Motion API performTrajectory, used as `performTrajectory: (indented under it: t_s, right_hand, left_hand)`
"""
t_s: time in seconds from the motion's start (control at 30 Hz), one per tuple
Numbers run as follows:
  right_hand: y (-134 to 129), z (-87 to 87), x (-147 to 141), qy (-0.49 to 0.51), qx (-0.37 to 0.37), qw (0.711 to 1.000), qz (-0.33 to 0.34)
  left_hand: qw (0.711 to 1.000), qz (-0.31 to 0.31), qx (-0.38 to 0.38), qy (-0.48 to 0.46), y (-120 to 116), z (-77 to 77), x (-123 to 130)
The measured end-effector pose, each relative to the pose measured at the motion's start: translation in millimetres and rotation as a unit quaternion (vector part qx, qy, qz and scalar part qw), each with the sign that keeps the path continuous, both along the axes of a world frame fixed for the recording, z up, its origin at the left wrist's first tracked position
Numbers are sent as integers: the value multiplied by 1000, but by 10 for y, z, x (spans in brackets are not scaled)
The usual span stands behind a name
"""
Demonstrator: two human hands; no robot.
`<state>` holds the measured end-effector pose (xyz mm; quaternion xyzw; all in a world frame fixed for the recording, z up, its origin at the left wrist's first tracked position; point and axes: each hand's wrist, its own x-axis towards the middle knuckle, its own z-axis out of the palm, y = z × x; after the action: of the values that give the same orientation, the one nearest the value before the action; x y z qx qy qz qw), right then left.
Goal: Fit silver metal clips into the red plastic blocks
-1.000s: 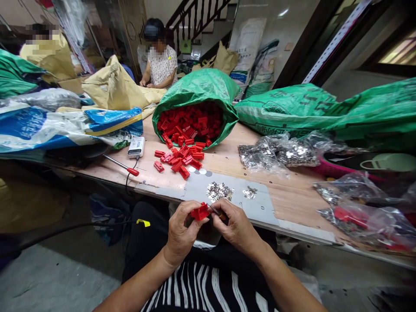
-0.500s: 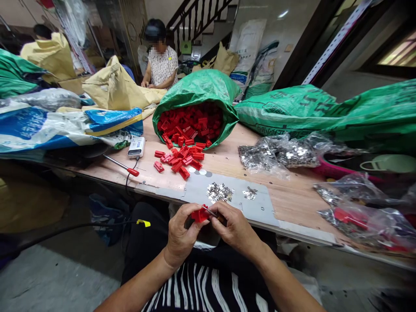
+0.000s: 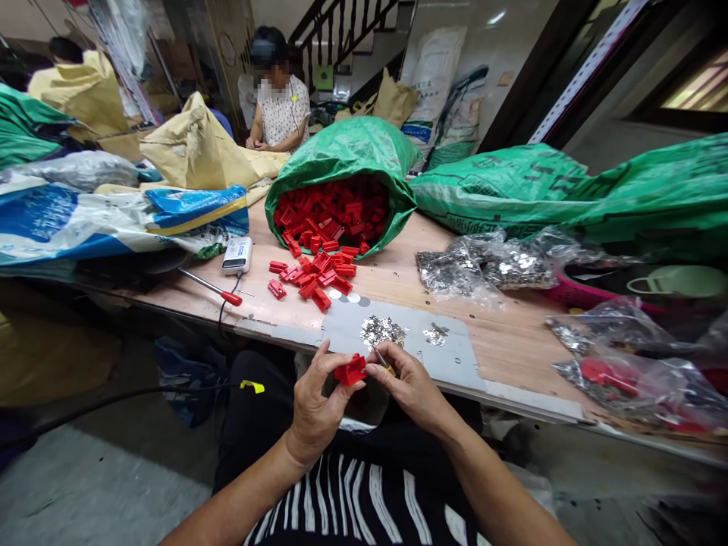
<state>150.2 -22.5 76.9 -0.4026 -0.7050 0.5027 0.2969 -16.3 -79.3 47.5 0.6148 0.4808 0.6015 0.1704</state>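
Between thumb and fingers, my left hand (image 3: 319, 390) grips a red plastic part (image 3: 350, 369) above my lap, at the table's front edge. My right hand (image 3: 405, 381) is closed around a thin tool (image 3: 384, 359) with a metal shaft and a yellowish handle; its exact kind is unclear. The thumb and a fingertip of this hand come up against the red part's right side. Just beyond my hands lie a heap of small shiny metal pieces (image 3: 382, 331) and a smaller heap of metal pieces (image 3: 436, 334) on a grey sheet (image 3: 410, 362).
A green sack (image 3: 346, 148) spills red plastic parts (image 3: 318, 274) onto the table. A red-handled rod (image 3: 211, 287) and a white device (image 3: 236, 254) lie to the left. Clear bags of metal pieces (image 3: 489, 262) sit to the right. Across the table sits a co-worker (image 3: 280, 114).
The tool's shaft has swung away from the red part and now points up and left. My right thumb and finger have moved in against the part. My left index finger has lifted.
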Motion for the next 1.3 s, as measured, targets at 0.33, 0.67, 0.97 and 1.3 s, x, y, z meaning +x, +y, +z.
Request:
performTrajectory:
  t_s: [0.33, 0.67, 0.97, 1.3]
  right_hand:
    - [26, -76, -27, 68, -89, 993, 46]
    - [-90, -170, 17, 85, -216, 971, 51]
    - [-170, -172, 68, 164, -310, 935, 54]
    - [99, -100, 7, 68, -194, 975, 88]
  left_hand:
    - [999, -11, -23, 37, -51, -16, 36]
    - [994, -41, -100, -23, -109, -146, 25]
    - [969, -133, -158, -134, -135, -117, 8]
    - [870, -125, -214, -427, -3, -256, -56]
